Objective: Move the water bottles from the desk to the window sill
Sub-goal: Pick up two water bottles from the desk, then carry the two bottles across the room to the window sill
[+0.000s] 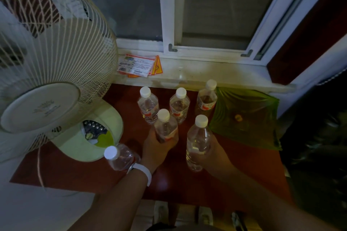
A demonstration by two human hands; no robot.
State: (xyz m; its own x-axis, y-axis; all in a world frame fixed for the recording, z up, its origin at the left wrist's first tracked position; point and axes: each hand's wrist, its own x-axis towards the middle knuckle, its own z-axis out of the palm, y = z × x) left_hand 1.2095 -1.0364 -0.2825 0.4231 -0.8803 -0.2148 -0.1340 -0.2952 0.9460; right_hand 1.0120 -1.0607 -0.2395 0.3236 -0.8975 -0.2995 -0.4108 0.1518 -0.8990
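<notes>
From the head camera, I have both hands on bottles. My left hand (157, 151) is wrapped round the lower part of the near-left bottle (166, 127), fingers curled about it. My right hand (216, 154) holds the near-right bottle (198, 140) the same way, low on its body. Both bottles stand upright with their white caps up, over the red-brown desk (244, 170); I cannot tell whether their bases touch it.

The window sill (216, 73) lies straight ahead of both grips, past the desk's far edge. Between my hands and the sill stands a back row of three bottles (179, 107); the right one sits just beside the green tray (244, 114). Another bottle (123, 158) is by my left wrist; I cannot tell if it stands or lies.

My judgement: the carry goes forward and up, bottles kept vertical, passing over the back row's caps. The right hand has the straighter line to bare sill. The left should stay clear of the cards (139, 65) and the fan (56, 62).
</notes>
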